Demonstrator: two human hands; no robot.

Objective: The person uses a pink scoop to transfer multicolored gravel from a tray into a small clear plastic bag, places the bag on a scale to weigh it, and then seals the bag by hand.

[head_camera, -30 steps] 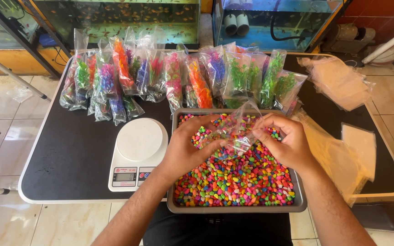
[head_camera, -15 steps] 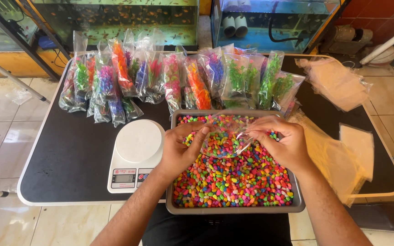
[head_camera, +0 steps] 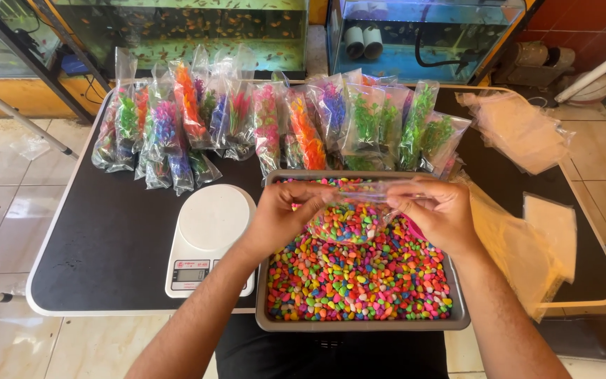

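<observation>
Your left hand [head_camera: 282, 214] and right hand [head_camera: 440, 210] have fingers clamped on the top corners of a clear pebble bag [head_camera: 351, 217], held just above the grey tray [head_camera: 359, 324] of coloured pebbles at the counter's [head_camera: 106, 245] front edge, white scale [head_camera: 212, 238] beside it.

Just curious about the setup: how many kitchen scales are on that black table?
1. The white scale sits on the black table, left of the tray of coloured pebbles, beside the left hand.
</observation>
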